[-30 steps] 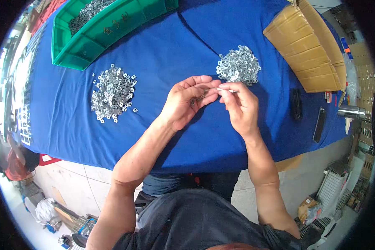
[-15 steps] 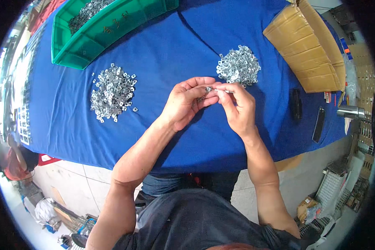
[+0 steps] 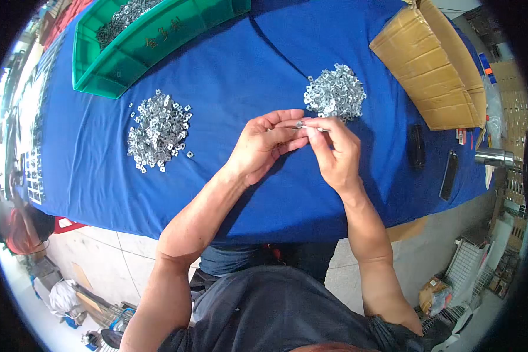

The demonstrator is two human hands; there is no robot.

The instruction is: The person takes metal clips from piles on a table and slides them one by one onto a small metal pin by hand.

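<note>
My left hand point(image 3: 263, 144) is turned partly palm up above the blue cloth, its fingers curled and its thumb pressed toward them. A small shiny metal clip point(image 3: 300, 124) shows at its fingertips, touching my right hand's fingertips. My right hand point(image 3: 337, 151) pinches a thin metal pin point(image 3: 322, 129) between thumb and forefinger, its end meeting the clip. Whether more pieces lie in my left palm is hidden. Beyond my right hand sits a pile of small metal clips point(image 3: 335, 92). Another pile of similar clips point(image 3: 157, 132) lies to the left.
A green bin point(image 3: 152, 50) holding dark small parts stands at the back left. At the right is an open cardboard box point(image 3: 431, 70). A black phone-like object point(image 3: 449, 176) lies near the right edge of the blue cloth point(image 3: 229, 70). A person in red point(image 3: 23, 229) is at the far left.
The small clip has shifted slightly right, from my left thumb toward my right fingertips. Both hands stay in nearly the same place.
</note>
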